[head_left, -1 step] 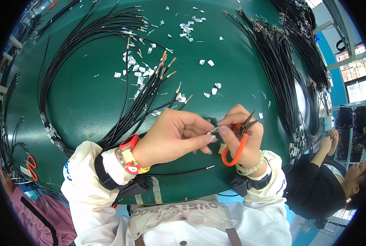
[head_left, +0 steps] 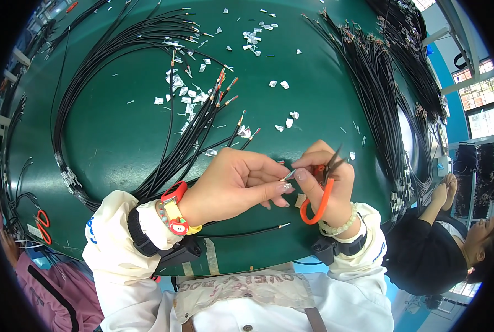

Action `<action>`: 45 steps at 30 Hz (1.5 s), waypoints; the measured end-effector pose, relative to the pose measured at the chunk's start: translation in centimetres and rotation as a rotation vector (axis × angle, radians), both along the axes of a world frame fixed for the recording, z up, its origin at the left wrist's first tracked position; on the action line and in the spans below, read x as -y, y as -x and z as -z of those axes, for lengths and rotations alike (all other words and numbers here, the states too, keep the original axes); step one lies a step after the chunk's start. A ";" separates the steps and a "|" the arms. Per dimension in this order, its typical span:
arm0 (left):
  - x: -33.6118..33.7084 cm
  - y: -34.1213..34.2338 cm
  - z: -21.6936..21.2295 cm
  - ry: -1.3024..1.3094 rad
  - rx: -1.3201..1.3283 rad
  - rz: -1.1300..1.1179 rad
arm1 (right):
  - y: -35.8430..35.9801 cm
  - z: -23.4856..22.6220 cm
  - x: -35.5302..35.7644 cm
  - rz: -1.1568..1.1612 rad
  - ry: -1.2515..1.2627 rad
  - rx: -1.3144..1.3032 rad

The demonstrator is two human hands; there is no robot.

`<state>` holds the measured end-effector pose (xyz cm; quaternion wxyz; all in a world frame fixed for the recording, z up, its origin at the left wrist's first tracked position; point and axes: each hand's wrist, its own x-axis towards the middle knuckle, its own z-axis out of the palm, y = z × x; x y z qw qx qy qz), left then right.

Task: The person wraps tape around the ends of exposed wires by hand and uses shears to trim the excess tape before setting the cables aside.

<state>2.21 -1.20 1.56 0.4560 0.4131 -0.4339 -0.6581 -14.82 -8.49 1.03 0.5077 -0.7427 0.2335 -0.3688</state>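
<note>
A round green table [head_left: 120, 127] carries the lot; black cables [head_left: 92, 61] loop across its left side, their stripped ends fanning toward the middle; another thick black bundle [head_left: 380, 94] sweeps down the right; white paper scraps [head_left: 186, 94] litter the centre; orange-handled scissors [head_left: 42, 224] lie at the left edge.

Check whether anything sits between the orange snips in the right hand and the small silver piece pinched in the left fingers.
Nothing visible does. The left hand pinches the small silver piece at its fingertips, and the right hand holds the orange snips right beside it, dark blades pointing up and away. Only a narrow open gap separates them above the green table.
</note>
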 end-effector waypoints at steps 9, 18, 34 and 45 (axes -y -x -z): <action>0.6 1.8 -0.1 -0.067 -0.204 -0.066 | 1.8 -0.2 0.7 -0.019 -0.273 -0.038; 0.6 3.0 0.0 -0.076 -0.264 -0.032 | 3.4 -0.2 1.1 -0.082 -0.281 -0.056; 0.3 3.4 -0.2 -0.094 -0.170 0.008 | 3.4 0.3 0.8 -0.187 -0.362 -0.030; -0.1 3.5 0.2 0.645 0.514 -0.248 | 3.7 -0.1 1.1 -0.188 -0.268 -0.014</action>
